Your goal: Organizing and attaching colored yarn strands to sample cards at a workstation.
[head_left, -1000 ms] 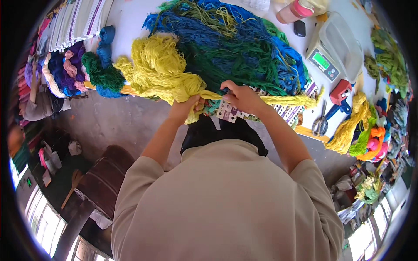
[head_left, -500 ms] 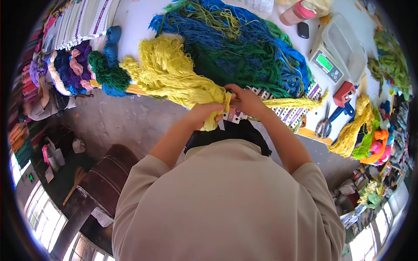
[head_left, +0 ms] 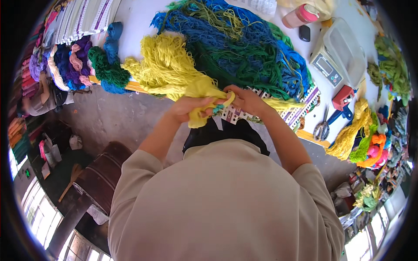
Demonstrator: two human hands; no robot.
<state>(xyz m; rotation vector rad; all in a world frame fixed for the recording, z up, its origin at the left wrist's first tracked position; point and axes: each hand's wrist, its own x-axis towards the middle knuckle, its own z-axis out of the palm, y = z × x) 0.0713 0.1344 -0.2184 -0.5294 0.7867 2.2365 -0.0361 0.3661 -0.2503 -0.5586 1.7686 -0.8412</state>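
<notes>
A person in a beige shirt works at the near edge of a white counter (head_left: 135, 19), both hands busy with a thick bundle of yellow yarn (head_left: 167, 63). The left hand (head_left: 190, 108) has its fingers curled round a gathered bunch that droops below the palm; the right hand (head_left: 245, 102) has its fingers drawn together on a narrow loop of the same yarn — how firmly, one cannot tell. The bulk of the bundle lies along the counter's edge to the left, and a thinner length runs out past the right wrist over white punched cards (head_left: 310, 101). Just beyond the hands spreads a large tangle of blue and green yarn (head_left: 244, 54). The step in hand appears to be working the bundle's narrow part into a loop — a next move would seem to call for a steady left hold while the right draws the strands through without snagging them. To the right sit a scale (head_left: 326, 67) with a clear tray and, nearer the edge, a pair of scissors (head_left: 321, 129), both untouched.
</notes>
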